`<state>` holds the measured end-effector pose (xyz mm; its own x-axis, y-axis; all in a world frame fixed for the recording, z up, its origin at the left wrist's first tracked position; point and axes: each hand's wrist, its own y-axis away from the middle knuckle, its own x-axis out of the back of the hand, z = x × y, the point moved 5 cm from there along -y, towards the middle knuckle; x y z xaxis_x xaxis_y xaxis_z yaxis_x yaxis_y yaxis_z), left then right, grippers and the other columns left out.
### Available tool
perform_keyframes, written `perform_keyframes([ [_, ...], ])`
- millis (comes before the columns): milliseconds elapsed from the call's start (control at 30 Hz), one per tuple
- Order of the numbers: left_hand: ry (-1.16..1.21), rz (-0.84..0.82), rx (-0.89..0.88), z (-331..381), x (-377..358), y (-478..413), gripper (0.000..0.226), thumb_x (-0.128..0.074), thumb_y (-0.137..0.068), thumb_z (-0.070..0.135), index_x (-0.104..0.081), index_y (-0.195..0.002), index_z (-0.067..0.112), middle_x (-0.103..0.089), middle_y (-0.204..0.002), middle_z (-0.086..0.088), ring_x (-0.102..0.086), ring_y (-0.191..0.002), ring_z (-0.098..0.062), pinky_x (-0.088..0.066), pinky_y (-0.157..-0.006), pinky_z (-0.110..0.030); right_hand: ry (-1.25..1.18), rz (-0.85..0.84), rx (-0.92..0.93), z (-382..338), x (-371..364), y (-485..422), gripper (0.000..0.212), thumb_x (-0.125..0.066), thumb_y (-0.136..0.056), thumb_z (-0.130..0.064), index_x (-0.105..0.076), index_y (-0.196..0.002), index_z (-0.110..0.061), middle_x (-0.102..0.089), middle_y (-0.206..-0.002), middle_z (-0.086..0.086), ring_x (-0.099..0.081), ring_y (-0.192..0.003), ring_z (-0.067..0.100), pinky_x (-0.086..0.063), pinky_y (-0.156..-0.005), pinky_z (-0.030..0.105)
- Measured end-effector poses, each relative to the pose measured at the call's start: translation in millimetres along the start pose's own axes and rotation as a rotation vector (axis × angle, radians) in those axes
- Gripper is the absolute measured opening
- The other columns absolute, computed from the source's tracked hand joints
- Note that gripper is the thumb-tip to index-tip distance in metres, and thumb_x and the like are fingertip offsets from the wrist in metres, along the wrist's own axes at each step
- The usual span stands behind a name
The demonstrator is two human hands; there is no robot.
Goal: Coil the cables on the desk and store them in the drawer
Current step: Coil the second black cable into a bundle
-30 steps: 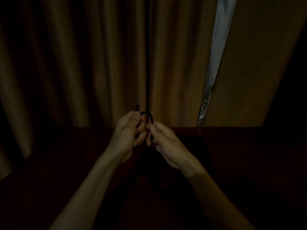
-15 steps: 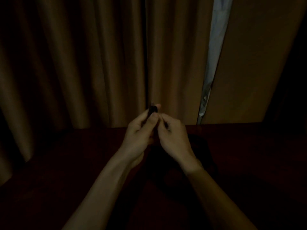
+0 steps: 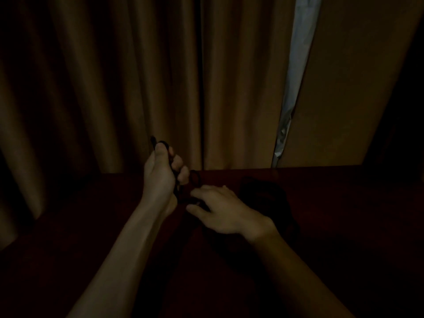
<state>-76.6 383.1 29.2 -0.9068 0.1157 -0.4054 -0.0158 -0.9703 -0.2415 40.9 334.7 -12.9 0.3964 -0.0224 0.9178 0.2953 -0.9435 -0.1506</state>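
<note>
Both hands are up over the desk (image 3: 321, 226) now, working close to its far edge, and the light is very low. The left hand (image 3: 160, 177) is raised above the desk, thumb side towards the camera, fingers curled tight around the black cable (image 3: 170, 157). It is a firm grip: dark strands run through the fist, and a short bend of cable pokes out above the thumb, standing against the curtain (image 3: 114, 88) behind the desk.

Below the fist the cable drops out and makes a small round loop just over the desk's far edge, right between the two hands. The right hand (image 3: 224, 210) sits lower, nearer the desk top, palm down. Its thumb and forefinger pinch a strand of the cable beneath that loop, while the other fingers lie stretched out and relaxed. So the cable is off the desk entirely, held in both hands, partly gathered in the left.

Both forearms come in bare from the near side of the desk. The hands throw a deep shadow (image 3: 263, 196) on the dark red desk top, out beyond the right hand. Behind the desk hang brown curtain folds, with a pale strip (image 3: 296, 65) showing in a gap, and a flat brown panel (image 3: 355, 76) past that. How many turns the left hand holds is too dark to tell.
</note>
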Motion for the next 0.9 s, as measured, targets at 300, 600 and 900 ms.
perform_keyframes([
  [300, -0.478, -0.274, -0.091, -19, -11, 10, 0.035, -0.029, -0.111, 0.034, -0.051, -0.093, 0.013, -0.064, -0.075, 0.001, -0.065, -0.059, -0.016, -0.049, -0.053, -0.026, -0.065, 0.214, 0.006, 36, 37, 9, 0.028, -0.064, -0.098, -0.043, -0.070, -0.077, -0.025, -0.063, -0.069, -0.016, -0.061, -0.067, -0.003, -0.046, -0.062, 0.020],
  [600, -0.735, -0.497, -0.253, -22, -33, 31, 0.033, -0.032, -0.111, 0.025, -0.053, -0.087, 0.019, -0.060, -0.072, 0.001, -0.060, -0.063, -0.007, -0.049, -0.061, -0.029, -0.346, 0.380, 0.055, 24, 54, 17, 0.011, -0.071, -0.092, -0.009, -0.067, -0.082, -0.011, -0.062, -0.083, -0.009, -0.064, -0.066, -0.003, -0.046, -0.063, 0.010],
  [900, -0.311, -0.438, -0.027, -13, -28, 27, 0.032, -0.041, -0.106, 0.039, -0.068, -0.097, 0.024, -0.035, -0.053, 0.008, -0.028, -0.044, -0.007, -0.023, -0.041, -0.022, -0.826, 0.407, 0.127, 43, 54, 24, 0.023, -0.062, -0.101, -0.018, -0.065, -0.121, -0.009, -0.069, -0.124, 0.004, -0.061, -0.123, 0.013, -0.043, -0.108, 0.025],
])
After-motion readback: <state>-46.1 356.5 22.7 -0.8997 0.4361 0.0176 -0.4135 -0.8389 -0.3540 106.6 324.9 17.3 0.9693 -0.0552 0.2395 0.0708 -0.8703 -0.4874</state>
